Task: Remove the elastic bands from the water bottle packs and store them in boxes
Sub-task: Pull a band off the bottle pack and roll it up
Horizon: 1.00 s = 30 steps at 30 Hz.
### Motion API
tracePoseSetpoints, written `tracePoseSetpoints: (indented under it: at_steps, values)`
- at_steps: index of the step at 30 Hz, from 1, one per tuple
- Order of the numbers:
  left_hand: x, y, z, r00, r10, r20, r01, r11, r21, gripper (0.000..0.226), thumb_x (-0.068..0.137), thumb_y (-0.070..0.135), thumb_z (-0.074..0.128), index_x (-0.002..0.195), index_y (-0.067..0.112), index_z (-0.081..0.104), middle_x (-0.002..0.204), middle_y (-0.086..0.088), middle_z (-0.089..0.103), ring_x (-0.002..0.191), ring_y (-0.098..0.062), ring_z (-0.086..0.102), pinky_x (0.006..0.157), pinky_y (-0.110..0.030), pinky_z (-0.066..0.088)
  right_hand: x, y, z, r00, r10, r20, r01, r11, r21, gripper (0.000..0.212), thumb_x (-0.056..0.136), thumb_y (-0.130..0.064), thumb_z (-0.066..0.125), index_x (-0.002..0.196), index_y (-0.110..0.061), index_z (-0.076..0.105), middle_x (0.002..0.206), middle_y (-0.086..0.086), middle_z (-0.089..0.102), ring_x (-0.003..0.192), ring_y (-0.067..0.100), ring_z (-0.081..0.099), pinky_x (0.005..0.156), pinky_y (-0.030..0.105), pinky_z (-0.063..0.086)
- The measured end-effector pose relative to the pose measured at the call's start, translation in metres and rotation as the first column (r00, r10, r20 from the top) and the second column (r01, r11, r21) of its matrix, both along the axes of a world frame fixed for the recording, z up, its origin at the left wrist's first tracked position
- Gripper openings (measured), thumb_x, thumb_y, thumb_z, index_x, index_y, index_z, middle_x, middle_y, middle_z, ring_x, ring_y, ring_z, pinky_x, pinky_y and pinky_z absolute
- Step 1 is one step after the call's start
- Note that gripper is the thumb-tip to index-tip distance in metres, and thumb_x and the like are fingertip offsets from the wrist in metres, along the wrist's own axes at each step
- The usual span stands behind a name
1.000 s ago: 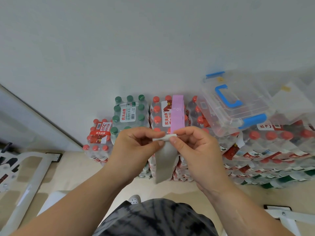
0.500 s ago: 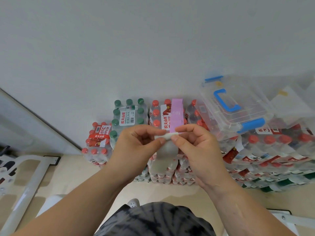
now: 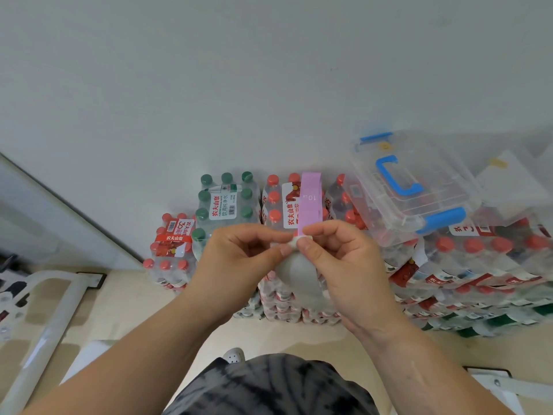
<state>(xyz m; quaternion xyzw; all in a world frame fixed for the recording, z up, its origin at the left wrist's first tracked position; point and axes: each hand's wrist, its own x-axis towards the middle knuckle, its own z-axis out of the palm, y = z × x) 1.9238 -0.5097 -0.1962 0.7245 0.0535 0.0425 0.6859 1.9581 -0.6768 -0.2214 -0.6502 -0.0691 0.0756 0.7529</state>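
My left hand and my right hand meet in front of me and together pinch the top of a grey elastic band, which is rolled into a small white wad at my fingertips and hangs down in a short loop. Behind my hands, a pink elastic band marked "10" lies around a red-capped water bottle pack. A clear plastic box with a blue handle and blue clips sits closed on the packs at the right.
A green-capped pack and a lower red-capped pack stand against the white wall at the left. Several stacked packs fill the right side. White metal frames lie on the beige floor at left and lower right.
The hanging grey band has grown shorter as my fingers rolled it up from the top. My hands have stayed together in about the same place.
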Motion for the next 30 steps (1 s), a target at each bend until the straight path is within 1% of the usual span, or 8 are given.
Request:
tracePoseSetpoints:
  at_steps: [2, 5, 10, 14, 18, 23, 27, 30]
  values:
    - [0.0005, -0.0003, -0.0028, 0.999, 0.037, 0.012, -0.038, 0.999, 0.021, 0.017, 0.073, 0.024, 0.081, 0.089, 0.018, 0.081, 0.086, -0.022, 0.074, 0.086, -0.048, 0.066, 0.077, -0.056, 0.06, -0.001, 0.0003, -0.0009, 1.0, -0.005, -0.026, 0.005, 1.0, -0.002, 0.017, 0.08, -0.031, 0.08, 0.096, -0.031, 0.075, 0.087, 0.003, 0.08, 0.082, 0.019, 0.077, 0.074, 0.033, 0.063]
    - [0.0008, 0.0008, -0.0053, 0.999, 0.05, 0.009, -0.051, 0.998, 0.024, 0.019, 0.075, 0.017, 0.081, 0.093, 0.024, 0.08, 0.084, -0.018, 0.073, 0.085, -0.044, 0.068, 0.077, -0.056, 0.061, -0.0005, 0.0, -0.003, 0.998, 0.006, -0.055, -0.007, 1.0, -0.024, 0.013, 0.085, -0.023, 0.081, 0.093, -0.03, 0.074, 0.085, 0.008, 0.079, 0.083, 0.026, 0.077, 0.077, 0.046, 0.065]
    - [-0.0016, 0.0008, -0.0066, 0.999, -0.003, -0.044, 0.002, 1.0, -0.027, 0.03, 0.081, 0.018, 0.077, 0.108, 0.029, 0.075, 0.077, -0.015, 0.074, 0.077, -0.032, 0.074, 0.066, -0.035, 0.062, 0.0004, -0.003, -0.0022, 0.999, 0.03, -0.038, -0.031, 1.0, -0.006, 0.018, 0.086, -0.012, 0.08, 0.09, -0.029, 0.075, 0.081, 0.005, 0.077, 0.077, 0.018, 0.074, 0.073, 0.031, 0.061]
    - [-0.0015, -0.0014, -0.0091, 0.999, -0.004, -0.054, 0.003, 1.0, -0.011, 0.024, 0.087, 0.005, 0.073, 0.099, 0.025, 0.079, 0.088, -0.014, 0.077, 0.083, -0.027, 0.075, 0.069, -0.027, 0.059, -0.0003, -0.0027, -0.0036, 0.998, 0.034, -0.055, -0.034, 0.999, 0.002, 0.02, 0.086, -0.012, 0.079, 0.089, -0.032, 0.075, 0.086, 0.008, 0.078, 0.078, 0.019, 0.074, 0.069, 0.03, 0.06]
    - [0.0, -0.001, -0.0076, 0.998, 0.061, -0.023, -0.06, 0.997, 0.049, 0.021, 0.08, 0.011, 0.079, 0.093, 0.027, 0.081, 0.078, -0.006, 0.075, 0.071, -0.014, 0.07, 0.066, -0.029, 0.06, -0.0027, -0.002, -0.0043, 0.996, 0.031, -0.086, -0.032, 0.999, -0.006, 0.022, 0.079, -0.039, 0.085, 0.098, -0.035, 0.074, 0.086, 0.008, 0.08, 0.086, 0.027, 0.077, 0.077, 0.042, 0.063]
    - [-0.0021, -0.0003, -0.0063, 0.998, 0.044, -0.038, -0.042, 0.998, 0.042, 0.02, 0.078, 0.007, 0.081, 0.092, 0.022, 0.081, 0.09, -0.024, 0.073, 0.09, -0.049, 0.065, 0.077, -0.056, 0.06, -0.0012, -0.0025, -0.0041, 0.999, 0.026, -0.042, -0.025, 1.0, 0.01, 0.011, 0.086, -0.024, 0.079, 0.091, -0.033, 0.075, 0.085, 0.007, 0.079, 0.08, 0.017, 0.075, 0.071, 0.029, 0.06]
    - [-0.0027, -0.0038, -0.0001, 0.998, 0.028, -0.059, -0.03, 0.999, -0.04, 0.023, 0.076, 0.026, 0.077, 0.098, 0.024, 0.08, 0.083, -0.017, 0.076, 0.077, -0.029, 0.074, 0.062, -0.03, 0.06, -0.0014, -0.0031, -0.0033, 0.999, 0.033, -0.024, -0.033, 0.999, 0.024, 0.014, 0.081, -0.022, 0.077, 0.088, -0.035, 0.074, 0.084, 0.004, 0.078, 0.079, 0.015, 0.073, 0.072, 0.025, 0.057]
    - [-0.0014, -0.0048, -0.0004, 0.997, 0.023, -0.074, -0.026, 0.999, -0.045, 0.023, 0.076, 0.026, 0.077, 0.099, 0.021, 0.079, 0.084, -0.014, 0.077, 0.078, -0.025, 0.076, 0.065, -0.026, 0.059, -0.0019, -0.0048, -0.0023, 0.999, 0.043, -0.021, -0.043, 0.999, 0.013, 0.015, 0.081, -0.023, 0.076, 0.089, -0.035, 0.074, 0.084, 0.002, 0.078, 0.079, 0.012, 0.072, 0.071, 0.024, 0.057]
